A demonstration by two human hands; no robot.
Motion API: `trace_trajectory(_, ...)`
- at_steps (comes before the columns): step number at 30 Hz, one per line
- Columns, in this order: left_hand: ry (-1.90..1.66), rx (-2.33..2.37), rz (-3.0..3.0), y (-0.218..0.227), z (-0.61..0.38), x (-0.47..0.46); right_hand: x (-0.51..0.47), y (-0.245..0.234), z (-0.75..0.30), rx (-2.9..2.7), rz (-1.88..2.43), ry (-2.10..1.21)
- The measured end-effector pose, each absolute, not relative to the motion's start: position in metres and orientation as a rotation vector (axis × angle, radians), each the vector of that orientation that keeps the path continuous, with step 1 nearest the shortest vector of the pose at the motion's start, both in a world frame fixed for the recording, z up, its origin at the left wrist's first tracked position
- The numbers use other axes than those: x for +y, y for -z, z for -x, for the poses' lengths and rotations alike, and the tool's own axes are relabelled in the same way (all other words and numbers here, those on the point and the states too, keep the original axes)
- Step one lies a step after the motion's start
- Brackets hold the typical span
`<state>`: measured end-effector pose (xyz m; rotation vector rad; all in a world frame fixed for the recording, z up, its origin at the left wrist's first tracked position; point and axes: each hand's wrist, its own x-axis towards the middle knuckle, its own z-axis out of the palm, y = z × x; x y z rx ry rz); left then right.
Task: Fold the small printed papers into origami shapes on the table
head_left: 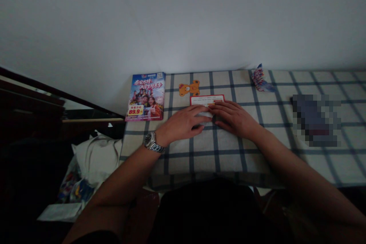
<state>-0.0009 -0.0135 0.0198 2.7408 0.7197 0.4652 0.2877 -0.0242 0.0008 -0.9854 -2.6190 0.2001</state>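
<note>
A small white card or paper with a red border and printed lines (207, 99) lies on the checked cloth, its near part covered by my hands. My left hand (184, 122), with a metal watch (153, 142) on the wrist, rests with fingers stretched over the left near side of the paper, thumb apart. From the right, my right hand (236, 120) lays its extended fingers over the paper's right near side. The fingertips of both hands come close together at the middle. Just beyond the paper is a flat orange bear cutout (189, 88).
A stack of colourful printed leaflets (146, 97) lies at the table's left end. A crumpled colourful paper piece (260, 79) stands near the wall. To the right lies a dark, pixelated object (316, 120). White bags (97, 156) sit below left.
</note>
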Motion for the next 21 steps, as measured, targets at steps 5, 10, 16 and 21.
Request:
trace_trajectory(5, -0.481, 0.732, -2.725, -0.0241, 0.0023, -0.0132, -0.0244, -0.0015, -0.2878, -2.639, 1.005, -0.181)
trace_trajectory(10, -0.434, 0.701, -2.740, -0.0279, 0.0049, -0.0114, -0.0253, -0.0033, -0.2865, -2.640, 1.019, -0.167)
trace_trajectory(16, -0.488, 0.669, -2.701, -0.0232, 0.0082, -0.0077, -0.0249, -0.0025, -0.2864, -2.638, 1.030, -0.182)
trace_trajectory(21, -0.507, 0.672, -2.672, -0.0210, 0.0087, -0.0067, -0.0244, -0.0008, -0.2875, -2.625, 1.015, -0.176)
